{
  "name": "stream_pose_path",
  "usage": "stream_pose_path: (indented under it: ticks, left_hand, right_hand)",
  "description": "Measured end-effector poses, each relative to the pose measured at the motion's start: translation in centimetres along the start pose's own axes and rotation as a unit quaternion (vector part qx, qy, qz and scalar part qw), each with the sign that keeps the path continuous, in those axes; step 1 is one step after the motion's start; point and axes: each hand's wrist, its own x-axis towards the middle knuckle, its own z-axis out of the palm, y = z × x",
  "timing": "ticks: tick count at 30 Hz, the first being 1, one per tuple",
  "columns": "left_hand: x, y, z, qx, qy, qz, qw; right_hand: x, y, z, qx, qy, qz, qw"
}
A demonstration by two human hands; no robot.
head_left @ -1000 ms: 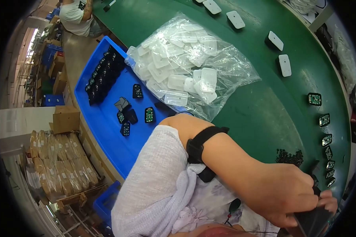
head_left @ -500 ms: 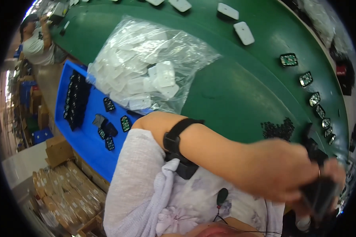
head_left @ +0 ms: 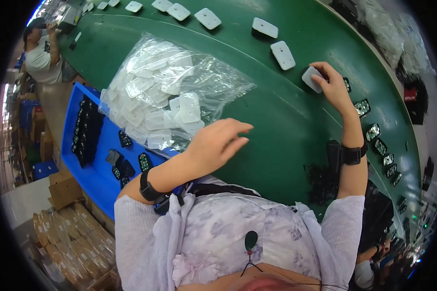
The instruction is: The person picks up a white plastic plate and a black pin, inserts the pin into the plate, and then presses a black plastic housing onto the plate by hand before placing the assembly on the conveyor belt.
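At the far right of the green table, my right hand (head_left: pixel 332 87) is closed on a white plastic cover (head_left: pixel 311 80), thumb on one side and fingers along the other. Its neighbour is a black case with a green circuit board (head_left: pixel 361 107), one of several in a curved line running toward me. My left hand (head_left: pixel 218 145) hovers near the bag's lower right corner, thumb and fingers apart, with nothing in it. White covers (head_left: pixel 189 107) fill a clear plastic bag (head_left: pixel 218 77) on the table to its left; a few lie at the bag's mouth.
More white-topped pieces (head_left: pixel 282 55) curve along the far side. A blue tray (head_left: pixel 90 182) with black cases sits at the left. Small black parts (head_left: pixel 323 182) are heaped near my right forearm. Another person (head_left: pixel 43 53) works at the far left; cartons (head_left: pixel 65 186) stand below.
My hands were together at the lower right around a dark, blurred thing. The left has drawn back toward the bag; the right has reached out to the white cover in the row.
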Motion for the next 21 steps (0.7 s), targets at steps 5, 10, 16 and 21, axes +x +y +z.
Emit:
stream_pose_path:
  ticks: [5,10,16,21]
  left_hand:
    - [-2.4,-3.2,-5.0,0.19,0.209,-0.1,0.954]
    - [-3.7,-6.3,-6.4,0.304,0.167,-0.163,0.924]
    - [-2.6,-7.3,-4.3,0.396,0.119,-0.125,0.902]
    - [-3.3,-8.2,-3.9,0.283,0.199,-0.091,0.934]
  right_hand:
    - [0.7,2.0,-0.2,-0.096,-0.008,0.012,0.995]
    - [-1.1,0.2,-0.4,-0.194,0.147,-0.071,0.967]
    - [-5.0,-1.3,-1.4,-0.16,0.27,-0.056,0.948]
    - [-8.1,1.1,-3.6,-0.171,0.317,0.022,0.933]
